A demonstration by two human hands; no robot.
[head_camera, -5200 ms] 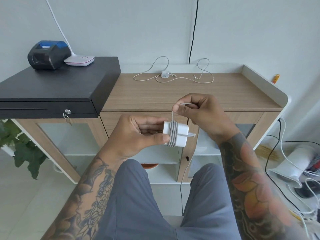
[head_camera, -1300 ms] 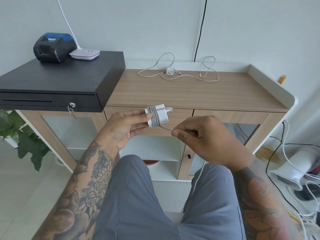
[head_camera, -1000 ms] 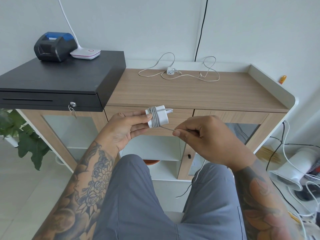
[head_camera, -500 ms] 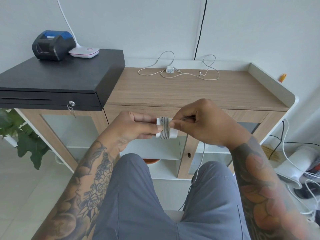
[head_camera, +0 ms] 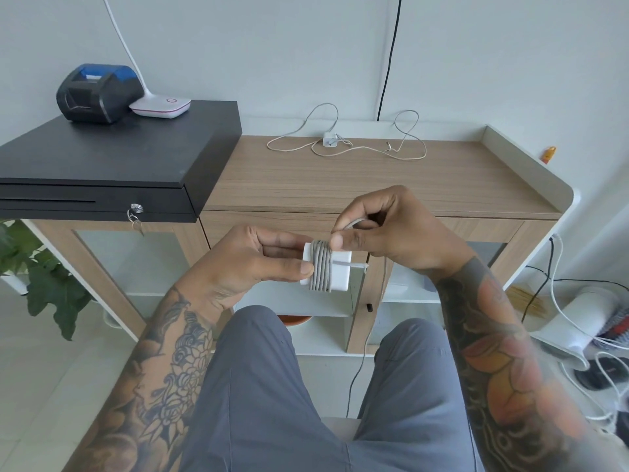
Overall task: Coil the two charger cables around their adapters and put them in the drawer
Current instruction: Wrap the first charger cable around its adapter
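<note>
Your left hand (head_camera: 252, 264) grips the adapter (head_camera: 335, 270); your right hand (head_camera: 384, 229) pinches what looks like its cable (head_camera: 321, 267).

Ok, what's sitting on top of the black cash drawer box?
On the black cash drawer box, at its back left, sit a black and blue receipt printer and a white lamp base beside it. What is inside cannot be seen; its front is shut.

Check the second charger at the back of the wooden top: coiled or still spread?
Spread. Its cable lies in loose loops on the wooden top either side of the small adapter, with nothing wound around it.
</note>
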